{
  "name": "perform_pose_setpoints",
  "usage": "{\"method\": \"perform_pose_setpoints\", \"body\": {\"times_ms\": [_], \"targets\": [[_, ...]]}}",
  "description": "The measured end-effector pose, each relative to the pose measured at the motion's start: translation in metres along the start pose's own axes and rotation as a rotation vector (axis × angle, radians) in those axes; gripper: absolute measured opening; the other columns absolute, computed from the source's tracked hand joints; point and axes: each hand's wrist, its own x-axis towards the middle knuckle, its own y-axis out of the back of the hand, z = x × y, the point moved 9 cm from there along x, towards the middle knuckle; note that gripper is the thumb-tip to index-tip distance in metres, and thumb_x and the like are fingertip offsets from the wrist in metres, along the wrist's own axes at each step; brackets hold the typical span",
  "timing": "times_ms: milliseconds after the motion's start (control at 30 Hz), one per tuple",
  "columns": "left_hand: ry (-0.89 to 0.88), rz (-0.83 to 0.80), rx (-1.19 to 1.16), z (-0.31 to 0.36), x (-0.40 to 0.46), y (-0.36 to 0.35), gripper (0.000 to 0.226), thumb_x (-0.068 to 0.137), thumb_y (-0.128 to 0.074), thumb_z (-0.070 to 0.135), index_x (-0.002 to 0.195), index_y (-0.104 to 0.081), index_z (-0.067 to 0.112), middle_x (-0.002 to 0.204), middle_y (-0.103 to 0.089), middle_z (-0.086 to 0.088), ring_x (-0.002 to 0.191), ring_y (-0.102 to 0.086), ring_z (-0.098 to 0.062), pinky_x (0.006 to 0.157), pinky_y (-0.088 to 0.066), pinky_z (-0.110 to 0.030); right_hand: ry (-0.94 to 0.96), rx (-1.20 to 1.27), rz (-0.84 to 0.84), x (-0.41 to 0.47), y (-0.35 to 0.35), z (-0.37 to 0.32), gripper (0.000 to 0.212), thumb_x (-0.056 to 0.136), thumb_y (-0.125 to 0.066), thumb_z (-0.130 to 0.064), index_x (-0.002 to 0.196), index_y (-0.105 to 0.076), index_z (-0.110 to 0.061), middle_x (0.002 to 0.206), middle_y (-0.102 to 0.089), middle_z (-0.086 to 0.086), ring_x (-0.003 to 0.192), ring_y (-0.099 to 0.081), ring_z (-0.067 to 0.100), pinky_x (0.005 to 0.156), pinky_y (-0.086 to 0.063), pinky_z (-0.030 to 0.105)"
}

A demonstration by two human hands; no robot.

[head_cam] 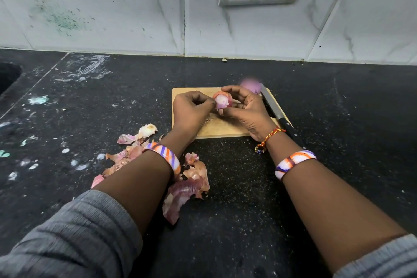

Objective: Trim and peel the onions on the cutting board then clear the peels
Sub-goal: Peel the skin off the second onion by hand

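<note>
Hands [191, 108] [246, 108] curled round onion [222, 100], above cutting board [221, 128]

Single head view, looking forward and down over both forearms at the counter [237, 187]; cutting board [216, 130] mid-frame, wall [112, 7] behind, close range.

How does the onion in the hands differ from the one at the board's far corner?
The held onion is gripped above the cutting board by both the left hand and right hand; the far onion rests untouched beside the knife. The held one keeps some reddish skin; the far one looks smooth purple, though blurred. Both are red onions.
</note>
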Motion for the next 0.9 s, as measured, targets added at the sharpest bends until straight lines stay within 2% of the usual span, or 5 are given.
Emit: {"method": "perform_pose_setpoints", "body": {"times_ms": [433, 600, 700, 800, 900], "targets": [[-0.009, -0.072, -0.089, 0.0004, 0.0008, -0.0052, 0.011, 0.08, -0.064, -0.001, 0.073, -0.066, 0.007, 0.068, -0.063, 0.003, 0.052, -0.056, 0.006, 0.056, -0.046, -0.01, 0.015, 0.011, 0.042, 0.003, 0.0049, 0.0017, 0.05, 0.066, -0.071, 0.016, 0.093, -0.053, -0.023, 0.102, -0.06, 0.001, 0.098, -0.058, 0.016, 0.087, -0.052, 0.032], [-0.024, -0.019, 0.063, -0.0003, 0.003, -0.0032, 0.025, 0.077, -0.066, 0.004, 0.061, -0.059, 0.021, 0.068, -0.061, 0.005, 0.069, -0.058, -0.013, 0.07, -0.05, -0.029, 0.016, -0.026, 0.018, 0.0025, 0.002, 0.001, 0.051, 0.063, -0.073, 0.015, 0.092, -0.053, -0.022, 0.107, -0.057, 0.003, 0.094, -0.059, 0.014, 0.079, -0.053, 0.023], [-0.02, 0.02, 0.097, -0.0004, 0.002, -0.0011, 0.027, 0.074, -0.066, 0.0, 0.057, -0.056, 0.02, 0.063, -0.059, 0.005, 0.059, -0.052, -0.008, 0.058, -0.046, -0.019, 0.019, -0.002, 0.02, 0.0016, 0.0021, -0.0011, 0.05, 0.065, -0.07, 0.018, 0.091, -0.051, -0.021, 0.102, -0.055, -0.002, 0.088, -0.059, 0.008, 0.077, -0.052, 0.021], [-0.024, 0.041, 0.074, -0.0006, 0.0017, 0.0009, 0.031, 0.073, -0.064, -0.004, 0.056, -0.053, 0.019, 0.062, -0.057, 0.007, 0.056, -0.049, -0.005, 0.052, -0.041, -0.011, 0.007, 0.113, 0.038, 0.0023, 0.0054, 0.001, 0.05, 0.067, -0.066, 0.021, 0.09, -0.05, -0.02, 0.097, -0.055, -0.002, 0.09, -0.058, 0.01, 0.081, -0.053, 0.029], [0.004, 0.051, 0.0, -0.0065, 0.0049, 0.0034, 0.028, 0.074, -0.061, -0.007, 0.064, -0.055, 0.019, 0.07, -0.06, 0.002, 0.063, -0.054, -0.012, 0.063, -0.047, -0.023, -0.03, 0.19, 0.028, 0.0036, 0.0054, 0.0064, 0.045, 0.072, -0.063, 0.018, 0.094, -0.053, -0.019, 0.103, -0.059, 0.004, 0.105, -0.058, 0.026, 0.086, -0.052, 0.044]]}}
